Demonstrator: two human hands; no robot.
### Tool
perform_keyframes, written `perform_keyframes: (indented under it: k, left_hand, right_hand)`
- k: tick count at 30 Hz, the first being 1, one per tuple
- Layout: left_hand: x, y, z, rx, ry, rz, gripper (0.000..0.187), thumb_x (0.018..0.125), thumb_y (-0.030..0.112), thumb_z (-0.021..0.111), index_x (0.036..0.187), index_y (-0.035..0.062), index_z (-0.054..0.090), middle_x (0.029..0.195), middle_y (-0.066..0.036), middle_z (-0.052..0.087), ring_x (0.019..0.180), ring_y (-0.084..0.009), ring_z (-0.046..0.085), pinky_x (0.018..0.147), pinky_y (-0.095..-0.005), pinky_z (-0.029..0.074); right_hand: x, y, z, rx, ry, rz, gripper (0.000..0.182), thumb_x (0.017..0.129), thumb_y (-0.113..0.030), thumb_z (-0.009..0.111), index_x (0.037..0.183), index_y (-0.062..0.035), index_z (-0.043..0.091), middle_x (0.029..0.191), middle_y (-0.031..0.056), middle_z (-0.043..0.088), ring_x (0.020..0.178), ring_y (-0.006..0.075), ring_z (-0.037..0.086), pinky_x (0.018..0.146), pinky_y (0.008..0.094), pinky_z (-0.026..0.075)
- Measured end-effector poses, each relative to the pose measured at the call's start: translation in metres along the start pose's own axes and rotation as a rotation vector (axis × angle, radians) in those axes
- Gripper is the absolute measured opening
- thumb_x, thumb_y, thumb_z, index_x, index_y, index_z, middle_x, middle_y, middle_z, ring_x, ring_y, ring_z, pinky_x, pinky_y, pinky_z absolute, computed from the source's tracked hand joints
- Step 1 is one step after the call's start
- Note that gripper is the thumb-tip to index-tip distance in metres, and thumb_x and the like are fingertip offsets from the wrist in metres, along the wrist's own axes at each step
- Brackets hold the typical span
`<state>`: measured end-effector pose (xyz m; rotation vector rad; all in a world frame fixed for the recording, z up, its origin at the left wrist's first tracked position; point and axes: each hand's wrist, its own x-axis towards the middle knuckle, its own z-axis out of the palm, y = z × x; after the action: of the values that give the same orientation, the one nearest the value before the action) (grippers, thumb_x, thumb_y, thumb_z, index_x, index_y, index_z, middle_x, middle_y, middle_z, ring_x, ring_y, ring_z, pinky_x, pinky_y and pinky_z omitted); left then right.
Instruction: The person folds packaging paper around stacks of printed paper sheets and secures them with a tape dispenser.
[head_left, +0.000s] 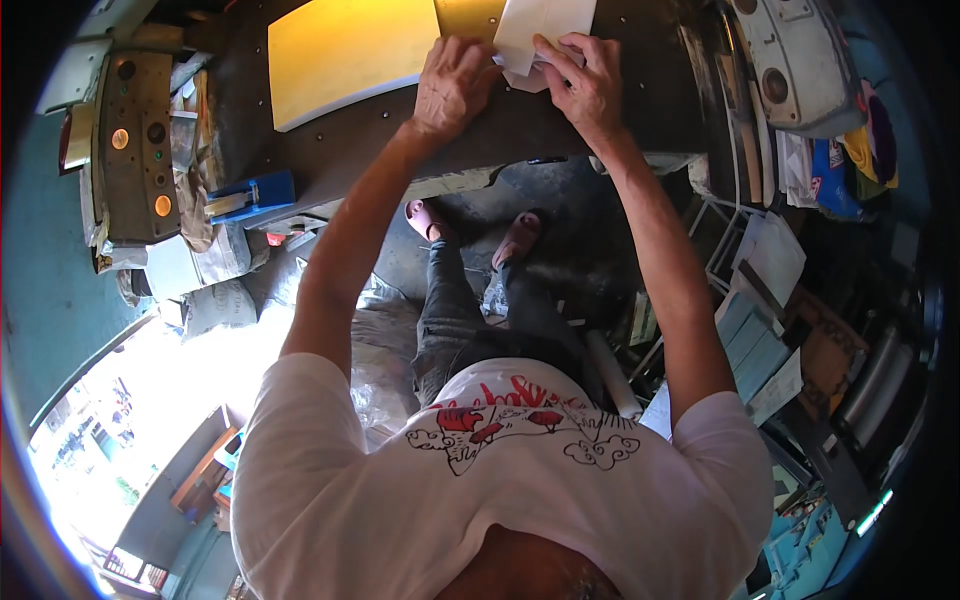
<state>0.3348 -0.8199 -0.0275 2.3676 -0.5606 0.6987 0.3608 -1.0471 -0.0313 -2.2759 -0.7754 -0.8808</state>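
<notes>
A white folded paper (545, 25) lies on the dark worktop at the top of the view, with a flap at its near end. My right hand (588, 85) is closed on that near end, thumb and fingers pinching the fold. My left hand (455, 88) has curled fingers, and its fingertips meet the paper's left corner; the exact grip is partly hidden. Just left of this hand lies a thick stack of sheets (350, 60), lit yellow on top with a white near edge.
The dark worktop (330, 155) has small studs along it. A control panel with lit buttons (135, 150) stands at left, above a blue tray (255, 195). On the right are a beige machine housing (800, 70) and a white wire rack (715, 225). Plastic-wrapped bundles (375, 350) lie on the floor.
</notes>
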Motion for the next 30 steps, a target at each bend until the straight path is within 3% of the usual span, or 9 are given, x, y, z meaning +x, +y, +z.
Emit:
perform_keyframes:
  k: [1, 2, 5, 8, 11, 14, 20, 30]
  left_hand:
    - [-0.008, 0.001, 0.004, -0.019, -0.006, -0.161, 0.035, 0.084, 0.011, 0.081, 0.117, 0.0106, 0.069, 0.111, -0.014, 0.070, 0.104, -0.0350, 0.066, 0.091, -0.0430, 0.053]
    - [-0.008, 0.006, 0.004, 0.013, -0.019, -0.234, 0.028, 0.087, 0.012, 0.079, 0.114, 0.0085, 0.071, 0.101, -0.014, 0.072, 0.095, -0.0371, 0.069, 0.086, -0.0439, 0.055]
    - [0.002, 0.019, 0.012, -0.076, -0.034, -0.409, 0.025, 0.088, 0.013, 0.076, 0.111, 0.0037, 0.072, 0.093, -0.015, 0.074, 0.083, -0.0387, 0.071, 0.082, -0.0432, 0.057]
    - [0.010, 0.014, 0.016, -0.014, 0.040, -0.464, 0.025, 0.091, 0.017, 0.075, 0.108, -0.0004, 0.073, 0.090, -0.014, 0.075, 0.076, -0.0331, 0.074, 0.075, -0.0391, 0.060]
    - [0.020, 0.018, 0.011, -0.590, 0.087, -0.876, 0.033, 0.092, 0.024, 0.078, 0.109, -0.0040, 0.070, 0.092, -0.014, 0.076, 0.079, -0.0247, 0.076, 0.074, -0.0340, 0.063]
    - [0.034, 0.023, -0.003, -0.580, -0.028, -0.925, 0.041, 0.091, 0.023, 0.082, 0.112, -0.0084, 0.064, 0.089, -0.015, 0.073, 0.080, -0.0198, 0.074, 0.071, -0.0320, 0.064]
    - [0.026, 0.017, 0.012, -0.965, 0.044, -1.025, 0.044, 0.081, 0.008, 0.089, 0.107, -0.0046, 0.056, 0.085, -0.012, 0.071, 0.072, -0.0191, 0.072, 0.071, -0.0305, 0.063]
    - [0.016, 0.006, 0.037, -0.520, 0.140, -0.761, 0.037, 0.077, 0.005, 0.089, 0.094, 0.0002, 0.056, 0.082, -0.013, 0.073, 0.072, -0.0175, 0.072, 0.066, -0.0294, 0.059]
  right_hand:
    - [0.001, 0.000, 0.000, -0.001, 0.008, -0.001, 0.057, 0.071, -0.001, 0.084, 0.122, -0.0248, 0.078, 0.110, 0.0007, 0.062, 0.096, 0.0269, 0.057, 0.082, 0.0373, 0.056]
    - [0.001, 0.000, 0.000, -0.001, 0.015, -0.002, 0.057, 0.070, -0.001, 0.084, 0.121, -0.0247, 0.078, 0.109, 0.0006, 0.062, 0.096, 0.0268, 0.057, 0.081, 0.0371, 0.056]
    - [0.001, -0.002, -0.001, -0.004, 0.021, 0.004, 0.058, 0.069, -0.001, 0.085, 0.121, -0.0246, 0.079, 0.108, 0.0001, 0.062, 0.095, 0.0258, 0.057, 0.080, 0.0364, 0.056]
    - [0.004, -0.001, 0.001, 0.013, 0.028, 0.010, 0.058, 0.069, -0.002, 0.085, 0.122, -0.0263, 0.079, 0.108, -0.0012, 0.061, 0.093, 0.0244, 0.056, 0.080, 0.0354, 0.055]
    - [0.004, -0.001, -0.001, 0.013, 0.019, 0.022, 0.057, 0.070, -0.003, 0.086, 0.122, -0.0260, 0.079, 0.107, -0.0012, 0.061, 0.094, 0.0240, 0.056, 0.079, 0.0352, 0.056]
    - [0.004, -0.001, -0.003, 0.014, 0.010, 0.024, 0.055, 0.070, -0.004, 0.086, 0.120, -0.0255, 0.079, 0.107, -0.0010, 0.061, 0.094, 0.0243, 0.056, 0.078, 0.0353, 0.056]
    - [0.003, -0.001, -0.004, 0.025, 0.008, 0.030, 0.050, 0.073, -0.007, 0.086, 0.119, -0.0251, 0.079, 0.107, -0.0004, 0.060, 0.094, 0.0252, 0.056, 0.078, 0.0355, 0.056]
    - [0.010, -0.010, -0.006, 0.048, 0.018, 0.070, 0.044, 0.074, -0.012, 0.089, 0.116, -0.0245, 0.080, 0.105, 0.0007, 0.060, 0.093, 0.0245, 0.057, 0.074, 0.0363, 0.056]
